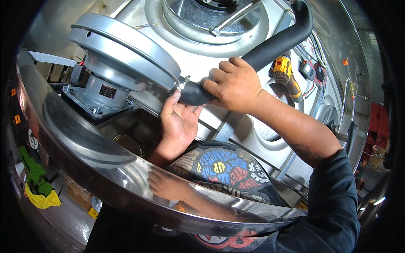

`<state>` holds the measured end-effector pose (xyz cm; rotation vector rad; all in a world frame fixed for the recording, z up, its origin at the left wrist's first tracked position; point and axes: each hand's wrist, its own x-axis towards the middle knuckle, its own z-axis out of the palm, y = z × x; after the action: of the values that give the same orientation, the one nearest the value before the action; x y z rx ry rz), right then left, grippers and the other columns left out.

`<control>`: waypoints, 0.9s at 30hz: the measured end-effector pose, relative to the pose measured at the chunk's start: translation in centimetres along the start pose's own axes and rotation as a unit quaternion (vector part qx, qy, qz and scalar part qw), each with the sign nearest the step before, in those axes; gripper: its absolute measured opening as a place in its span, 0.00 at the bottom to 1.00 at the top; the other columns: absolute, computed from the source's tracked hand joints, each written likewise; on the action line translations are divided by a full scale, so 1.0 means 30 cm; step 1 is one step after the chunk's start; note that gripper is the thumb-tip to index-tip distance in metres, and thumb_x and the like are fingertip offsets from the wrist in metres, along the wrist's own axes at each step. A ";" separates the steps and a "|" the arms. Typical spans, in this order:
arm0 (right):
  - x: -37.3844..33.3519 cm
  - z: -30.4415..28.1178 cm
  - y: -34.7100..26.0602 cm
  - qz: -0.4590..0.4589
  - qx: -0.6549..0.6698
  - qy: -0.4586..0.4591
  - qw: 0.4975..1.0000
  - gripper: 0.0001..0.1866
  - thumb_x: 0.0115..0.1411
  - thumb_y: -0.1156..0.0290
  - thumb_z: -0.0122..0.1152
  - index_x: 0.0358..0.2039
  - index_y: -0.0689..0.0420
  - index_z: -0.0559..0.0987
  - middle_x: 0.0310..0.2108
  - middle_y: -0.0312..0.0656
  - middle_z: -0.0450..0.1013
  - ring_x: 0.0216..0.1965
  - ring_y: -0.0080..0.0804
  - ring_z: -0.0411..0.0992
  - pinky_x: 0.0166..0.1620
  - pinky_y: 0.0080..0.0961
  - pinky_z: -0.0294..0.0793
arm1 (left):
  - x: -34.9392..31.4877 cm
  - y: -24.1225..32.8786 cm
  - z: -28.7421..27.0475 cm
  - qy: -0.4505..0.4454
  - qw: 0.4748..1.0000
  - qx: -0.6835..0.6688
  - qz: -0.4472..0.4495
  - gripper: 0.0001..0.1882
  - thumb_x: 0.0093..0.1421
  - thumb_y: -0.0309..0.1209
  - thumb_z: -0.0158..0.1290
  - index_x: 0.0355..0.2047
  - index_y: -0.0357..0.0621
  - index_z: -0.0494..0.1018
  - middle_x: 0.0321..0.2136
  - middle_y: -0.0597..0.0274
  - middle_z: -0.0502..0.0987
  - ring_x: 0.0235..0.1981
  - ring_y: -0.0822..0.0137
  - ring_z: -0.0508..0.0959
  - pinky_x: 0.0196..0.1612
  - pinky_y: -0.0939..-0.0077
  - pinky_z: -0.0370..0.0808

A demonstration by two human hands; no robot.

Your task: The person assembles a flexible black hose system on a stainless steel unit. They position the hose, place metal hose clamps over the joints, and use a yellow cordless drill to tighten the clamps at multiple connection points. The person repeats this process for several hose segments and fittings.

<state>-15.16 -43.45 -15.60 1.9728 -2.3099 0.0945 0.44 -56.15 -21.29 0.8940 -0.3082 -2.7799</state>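
A thick black hose curves down from the upper right to the side of a round grey metal blower housing. My right hand is wrapped over the hose near its lower bend. From below, my left hand cups the hose's end, palm up, with the thumb against a metal hose clamp. The clamp's screw points upward beside the housing's rim. Fingers of my left hand pass partly behind the hose, so their tips are hidden. How far the hose sits on the housing's outlet cannot be seen.
A yellow and black cordless drill lies right of the hose, near loose wires. A shiny curved metal rim runs between my body and the work. A threaded rod crosses a round opening at the top. Green and yellow items are at lower left.
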 end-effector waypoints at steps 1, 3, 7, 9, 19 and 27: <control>-0.001 0.002 0.001 0.000 0.003 0.002 1.000 0.23 0.42 0.49 0.75 0.39 0.44 0.84 0.31 0.29 0.72 0.37 0.31 0.74 0.43 0.33 0.69 | 0.005 0.003 0.001 -0.024 1.000 -0.009 -0.002 0.24 0.71 0.44 0.53 0.61 0.47 0.69 0.56 0.56 0.76 0.59 0.59 0.75 0.64 0.52 0.69; -0.001 0.002 0.001 -0.002 0.002 0.004 1.000 0.23 0.42 0.49 0.75 0.38 0.44 0.83 0.31 0.29 0.73 0.37 0.32 0.74 0.43 0.33 0.69 | 0.022 0.004 0.002 -0.035 0.999 -0.009 0.000 0.24 0.70 0.44 0.54 0.61 0.47 0.69 0.56 0.56 0.76 0.59 0.59 0.75 0.64 0.51 0.69; 0.003 -0.005 0.001 -0.002 0.003 -0.001 1.000 0.22 0.43 0.49 0.75 0.37 0.44 0.83 0.31 0.29 0.73 0.38 0.31 0.74 0.43 0.32 0.69 | 0.040 -0.011 0.002 -0.004 0.998 0.055 0.033 0.24 0.70 0.43 0.55 0.61 0.46 0.69 0.55 0.57 0.76 0.59 0.59 0.75 0.62 0.50 0.71; 0.005 -0.009 0.000 -0.004 0.004 0.003 1.000 0.19 0.44 0.50 0.75 0.34 0.45 0.83 0.31 0.29 0.75 0.38 0.31 0.75 0.43 0.31 0.69 | 0.033 -0.017 -0.002 0.007 0.998 0.051 0.040 0.24 0.70 0.41 0.56 0.61 0.45 0.70 0.54 0.58 0.77 0.58 0.59 0.75 0.60 0.51 0.72; 0.001 -0.009 0.000 -0.007 0.004 0.019 1.000 0.18 0.47 0.51 0.73 0.37 0.44 0.86 0.30 0.29 0.75 0.38 0.30 0.74 0.43 0.31 0.69 | 0.095 -0.042 -0.033 -0.025 0.998 0.043 0.031 0.18 0.64 0.33 0.61 0.53 0.47 0.73 0.48 0.61 0.80 0.54 0.61 0.78 0.57 0.54 0.74; 0.001 -0.008 -0.002 -0.003 0.001 0.014 1.000 0.17 0.47 0.52 0.73 0.37 0.44 0.86 0.31 0.28 0.75 0.39 0.30 0.74 0.44 0.31 0.68 | 0.093 -0.023 -0.071 -0.091 0.995 -0.026 -0.007 0.25 0.64 0.43 0.60 0.59 0.52 0.73 0.55 0.62 0.79 0.59 0.57 0.76 0.60 0.44 0.72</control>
<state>-15.11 -43.48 -15.37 1.9653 -2.2870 0.1234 -0.61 -56.48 -24.67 0.6346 -0.2572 -2.8739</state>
